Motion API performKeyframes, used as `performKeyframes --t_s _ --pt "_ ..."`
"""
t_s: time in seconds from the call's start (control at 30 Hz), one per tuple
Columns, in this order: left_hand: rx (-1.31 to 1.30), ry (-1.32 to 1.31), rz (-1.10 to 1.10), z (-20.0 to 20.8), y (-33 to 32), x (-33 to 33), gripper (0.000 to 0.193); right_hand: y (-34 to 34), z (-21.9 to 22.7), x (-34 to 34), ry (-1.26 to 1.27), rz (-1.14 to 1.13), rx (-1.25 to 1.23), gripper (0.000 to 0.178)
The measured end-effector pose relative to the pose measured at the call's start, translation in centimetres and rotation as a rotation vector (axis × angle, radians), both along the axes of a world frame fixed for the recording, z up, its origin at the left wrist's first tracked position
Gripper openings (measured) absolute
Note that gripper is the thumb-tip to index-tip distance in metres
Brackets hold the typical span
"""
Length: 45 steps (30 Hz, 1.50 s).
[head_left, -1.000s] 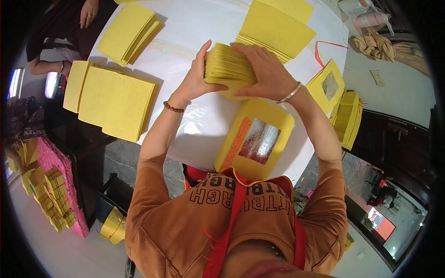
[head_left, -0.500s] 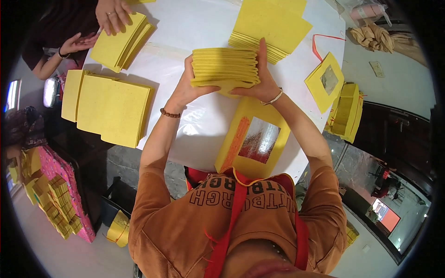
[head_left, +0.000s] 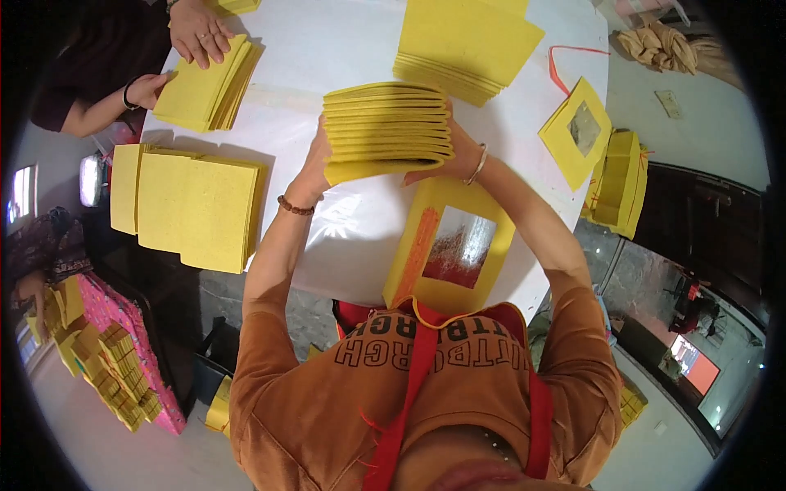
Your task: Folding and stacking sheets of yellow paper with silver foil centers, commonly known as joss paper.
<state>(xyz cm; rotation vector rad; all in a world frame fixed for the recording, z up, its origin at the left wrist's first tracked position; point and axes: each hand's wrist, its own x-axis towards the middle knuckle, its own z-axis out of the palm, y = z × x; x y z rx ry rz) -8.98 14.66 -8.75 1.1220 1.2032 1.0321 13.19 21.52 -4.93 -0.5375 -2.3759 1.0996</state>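
Observation:
A thick stack of folded yellow sheets (head_left: 389,123) is held up over the table, its layered folded edges facing me. My left hand (head_left: 316,159) grips its left end, with most fingers hidden behind it. My right hand (head_left: 460,151) is closed on the right end, the thumb near the lower corner. Below the stack, close to my body, lies a yellow panel (head_left: 463,245) with a shiny clear window and an orange strip. Just beyond the stack, a pile of larger yellow sheets (head_left: 467,41) is fanned out.
A white-covered table (head_left: 336,245) carries more yellow piles (head_left: 196,204) on the left. Across it, a co-worker's hand (head_left: 201,33) rests on another pile (head_left: 201,90). To the right lie a small windowed yellow piece (head_left: 581,135) and a red ribbon (head_left: 557,74).
The stack has tipped and come slightly left and toward me, showing more of its layers. My right fingers have slipped behind it. The co-worker's lower hand now touches their pile.

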Motion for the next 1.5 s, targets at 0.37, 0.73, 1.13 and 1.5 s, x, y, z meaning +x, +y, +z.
performKeyframes --t_s 0.37,0.73,1.13,1.5 --pt "0.2 0.176 -0.079 -0.4 -0.4 -0.4 0.059 0.3 -0.9 -0.2 -0.028 -0.096 0.104 0.111" --pt "0.188 -1.115 0.265 3.1 -3.6 1.8 0.095 -2.9 3.9 -5.2 0.593 -0.269 -0.961 0.065" --pt "0.097 -0.646 0.311 3.6 -1.9 -1.4 0.062 2.2 4.1 1.3 0.41 0.007 -0.751 0.112" --pt "0.253 0.114 0.013 -1.3 1.5 -1.4 0.102 2.7 -2.2 1.7 -0.124 -0.166 -0.418 0.11"
